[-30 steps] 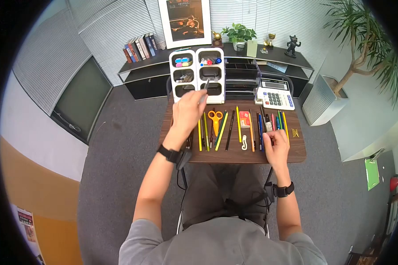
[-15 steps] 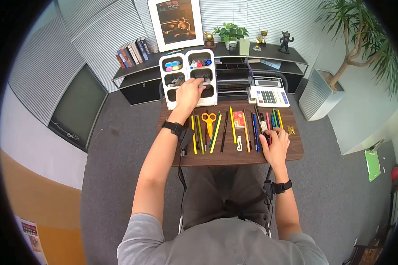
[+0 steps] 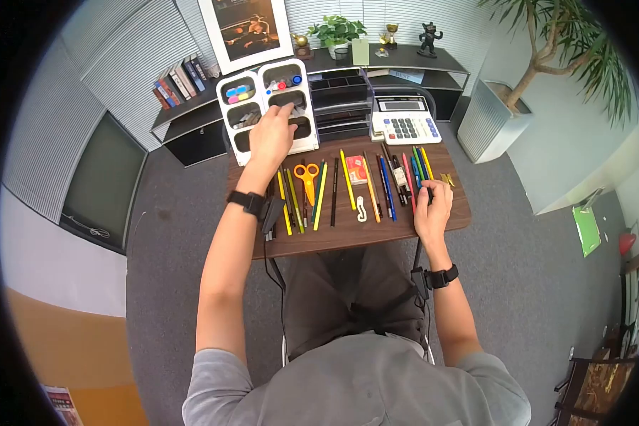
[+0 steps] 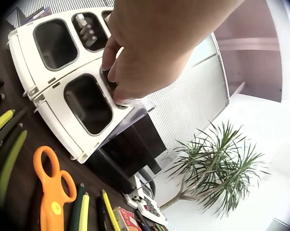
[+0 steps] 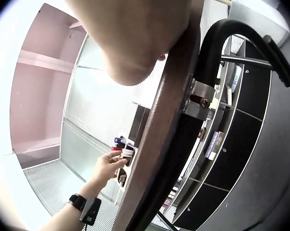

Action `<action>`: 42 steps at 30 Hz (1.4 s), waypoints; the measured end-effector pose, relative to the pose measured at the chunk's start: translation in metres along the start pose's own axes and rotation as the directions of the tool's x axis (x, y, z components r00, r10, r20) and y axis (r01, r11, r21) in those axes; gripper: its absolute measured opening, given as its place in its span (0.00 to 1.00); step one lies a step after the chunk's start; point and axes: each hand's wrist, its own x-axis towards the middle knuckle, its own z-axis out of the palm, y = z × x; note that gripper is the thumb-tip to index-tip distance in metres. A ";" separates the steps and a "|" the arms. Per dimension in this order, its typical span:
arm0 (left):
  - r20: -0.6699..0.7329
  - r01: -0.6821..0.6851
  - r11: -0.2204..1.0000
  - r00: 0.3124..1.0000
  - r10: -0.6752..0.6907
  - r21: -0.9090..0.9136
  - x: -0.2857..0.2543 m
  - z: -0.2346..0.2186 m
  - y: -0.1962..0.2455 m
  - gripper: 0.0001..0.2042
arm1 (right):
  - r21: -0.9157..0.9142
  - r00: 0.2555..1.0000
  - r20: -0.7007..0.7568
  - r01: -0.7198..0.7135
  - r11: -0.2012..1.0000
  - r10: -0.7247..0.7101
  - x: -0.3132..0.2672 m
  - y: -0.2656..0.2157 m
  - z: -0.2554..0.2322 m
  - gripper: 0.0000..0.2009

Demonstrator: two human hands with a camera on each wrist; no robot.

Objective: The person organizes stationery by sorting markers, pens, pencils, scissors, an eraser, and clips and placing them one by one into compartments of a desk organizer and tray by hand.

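The left hand (image 3: 272, 135) is positioned at the middle right compartment of the white organizer (image 4: 48, 78), at the desk's (image 3: 348, 238) far left corner. A pale item (image 4: 135, 102) is located at its partly bent fingers; grip cannot be determined. The right hand (image 3: 433, 213), fingers bent, hold likewise indeterminable, is placed beside colored pencils (image 3: 427, 163) near the right edge.

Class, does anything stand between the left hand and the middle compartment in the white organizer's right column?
Nothing visible does: the left hand is over the white organizer, its fingers at the opening of that middle compartment.
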 end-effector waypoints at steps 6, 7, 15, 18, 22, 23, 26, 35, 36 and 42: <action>-0.010 -0.032 0.991 0.999 0.031 -0.130 -0.057 -0.042 0.032 0.17 | 0.216 0.952 -0.022 -0.293 0.931 0.305 0.007 0.013 -0.007 0.06; 0.023 -0.012 0.983 1.000 0.017 -0.182 -0.071 -0.047 0.037 0.15 | 0.204 0.957 -0.008 -0.283 0.937 0.290 0.010 0.022 -0.008 0.07; 0.112 0.080 0.912 0.993 -0.038 -0.402 -0.163 -0.051 0.081 0.11 | -0.339 0.953 0.270 -0.042 0.940 0.140 0.024 -0.004 -0.023 0.12; 0.090 0.096 0.887 0.994 -0.062 -0.452 -0.182 -0.047 0.090 0.10 | -0.390 0.934 0.315 -0.033 0.920 0.167 0.026 -0.009 -0.021 0.12; 0.108 0.178 0.854 0.984 -0.143 -0.489 -0.195 -0.047 0.097 0.09 | -0.451 0.908 0.356 -0.041 0.892 0.222 0.033 -0.018 -0.020 0.14; 0.111 0.178 0.848 0.984 -0.142 -0.500 -0.196 -0.046 0.098 0.09 | -0.487 0.899 0.354 -0.057 0.872 0.256 0.034 -0.018 -0.019 0.14; 0.113 0.174 0.846 0.984 -0.135 -0.503 -0.198 -0.045 0.100 0.09 | -0.473 0.893 0.348 -0.097 0.876 0.286 0.037 -0.013 -0.020 0.16; -0.078 -0.111 0.887 0.993 0.085 -0.448 -0.184 -0.043 0.129 0.15 | 0.419 0.590 0.691 -0.797 0.435 0.417 0.017 -0.049 -0.019 0.10; -0.076 -0.110 0.887 0.993 0.085 -0.448 -0.180 -0.043 0.134 0.15 | 0.413 0.510 0.780 -0.855 0.313 0.362 0.011 -0.060 -0.019 0.10; -0.170 -0.246 0.919 0.965 0.201 -0.308 -0.171 -0.032 0.130 0.16 | 0.362 0.396 0.878 -0.917 0.170 0.269 -0.019 -0.111 -0.009 0.10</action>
